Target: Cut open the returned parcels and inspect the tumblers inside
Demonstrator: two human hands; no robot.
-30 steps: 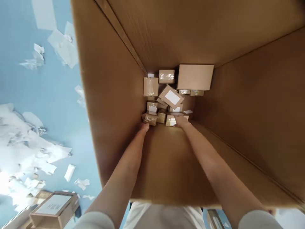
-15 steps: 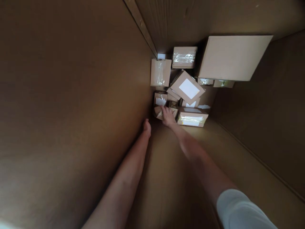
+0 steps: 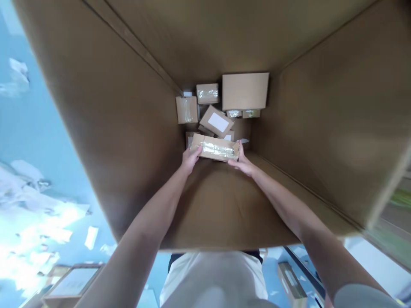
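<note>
Head view: carton (image 3: 205,205), deep, open toward the wearer, boxes at its bottom. Item in hand: parcel (image 3: 215,148), long, taped, inside the carton at the near side of the group, seemingly raised over it. Grip: left hand (image 3: 190,160) clasping its left end, right hand (image 3: 242,163) its right end. Status: one parcel taken up, not yet beyond the carton's walls. Lying at the bottom, out of hand: large box (image 3: 245,90), far right; two small boxes (image 3: 234,114), just on its near side; square box (image 3: 186,110), far left; taped box (image 3: 207,93), far, between square and large; labelled box (image 3: 217,121), middle, askew. Full count: cannot tell, the parcel hides some. Outside, left: paper scraps (image 3: 91,237).
</note>
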